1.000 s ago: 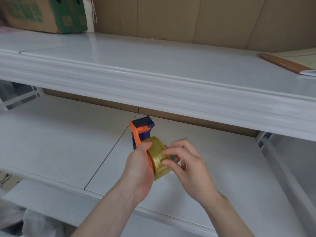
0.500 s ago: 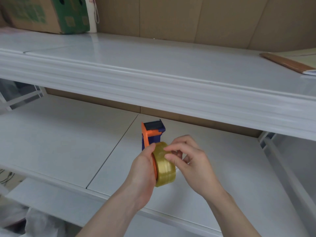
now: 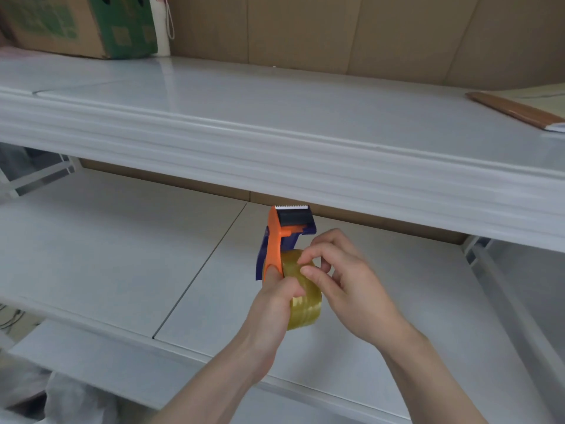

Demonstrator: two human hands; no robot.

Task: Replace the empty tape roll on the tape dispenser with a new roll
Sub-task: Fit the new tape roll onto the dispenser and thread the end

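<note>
The yellowish tape roll [image 3: 304, 296] is seated on the side of the orange and blue tape dispenser [image 3: 279, 240], and both are held in the air between the 2 hands, above the lower shelf [image 3: 122, 249]. The dispenser's serrated cutter end points up and away from the hands, just under the front edge of the upper shelf [image 3: 275, 148]. The dispenser is gripped by the left hand [image 3: 272, 313], closed around its lower part with the thumb laid across the roll's outer face. The roll's rim is touched by the right hand [image 3: 351, 289], fingers curled and half closed, thumb and index fingertip pressed on the tape surface. A cardboard box [image 3: 76, 22] stands far up left of the hands, a book [image 3: 516, 113] far up right.
</note>
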